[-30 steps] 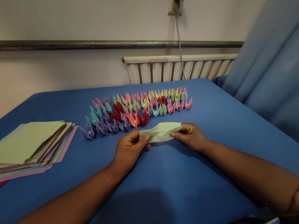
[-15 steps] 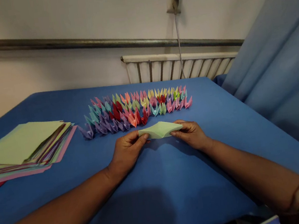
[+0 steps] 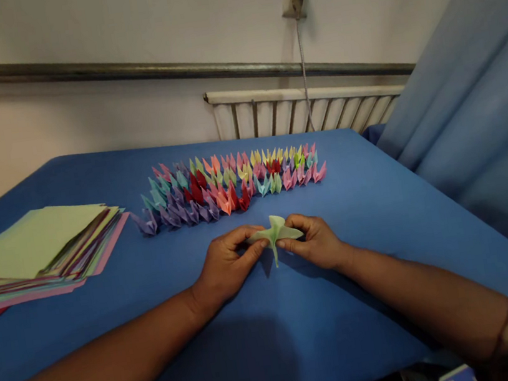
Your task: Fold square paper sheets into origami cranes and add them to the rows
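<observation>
Between my two hands is a pale green piece of folded origami paper [image 3: 276, 230], held a little above the blue table. One flap of it stands up at the back and a narrow point hangs down toward me. My left hand [image 3: 228, 258] pinches its left side between thumb and fingers. On the other side, my right hand [image 3: 316, 240] grips it the same way. Just beyond the hands, rows of folded paper cranes [image 3: 225, 197] in purple, red, pink, yellow, green and blue stand on the cloth.
A stack of coloured paper sheets [image 3: 39, 243], pale yellow-green on top, lies at the left on the blue tablecloth [image 3: 239, 356]. Behind the table are a wall rail [image 3: 124, 70], a radiator [image 3: 288, 94] and a plugged-in cord [image 3: 301, 51]. A blue curtain [image 3: 473, 103] hangs at right.
The folded paper has gone from a flat, wide diamond to a cross-like form with a flap up and a point down. My hands have come closer together and slightly nearer me.
</observation>
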`<state>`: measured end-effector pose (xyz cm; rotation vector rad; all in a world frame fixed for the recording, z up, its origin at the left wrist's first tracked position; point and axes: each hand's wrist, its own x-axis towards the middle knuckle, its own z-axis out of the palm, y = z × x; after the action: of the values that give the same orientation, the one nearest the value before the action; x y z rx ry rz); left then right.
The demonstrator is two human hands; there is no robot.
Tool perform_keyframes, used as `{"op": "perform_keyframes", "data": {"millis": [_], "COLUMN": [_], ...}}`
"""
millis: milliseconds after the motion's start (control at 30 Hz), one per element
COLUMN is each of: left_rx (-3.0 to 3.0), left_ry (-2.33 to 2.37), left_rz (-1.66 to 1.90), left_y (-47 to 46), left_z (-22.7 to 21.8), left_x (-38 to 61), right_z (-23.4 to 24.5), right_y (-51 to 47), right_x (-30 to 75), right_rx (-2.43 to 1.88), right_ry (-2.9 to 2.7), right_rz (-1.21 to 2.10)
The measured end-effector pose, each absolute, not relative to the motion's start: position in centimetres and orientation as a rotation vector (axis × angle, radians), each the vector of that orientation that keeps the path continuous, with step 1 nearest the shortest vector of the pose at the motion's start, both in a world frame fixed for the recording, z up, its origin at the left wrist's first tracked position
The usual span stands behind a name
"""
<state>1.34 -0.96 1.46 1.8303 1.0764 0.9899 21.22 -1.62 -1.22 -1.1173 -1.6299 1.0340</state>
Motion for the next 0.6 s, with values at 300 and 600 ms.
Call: {"op": "perform_keyframes", "data": {"millis": [300, 600], "left_rx": [1.982, 2.021], "left_ry": [0.998, 1.012], "left_rz": [0.946, 0.984], "left_y": [-0.9, -0.9], "left_z": [1.6, 1.6], "left_x": [1.5, 1.4], "right_z": [-2.5, -2.3], "right_y": [-1.5, -1.6], "right_x": [21.0, 21.2], "right_rx": [-0.968, -0.885], "right_ry": [-1.555, -1.647], "right_rz": [1.195, 1.317]}}
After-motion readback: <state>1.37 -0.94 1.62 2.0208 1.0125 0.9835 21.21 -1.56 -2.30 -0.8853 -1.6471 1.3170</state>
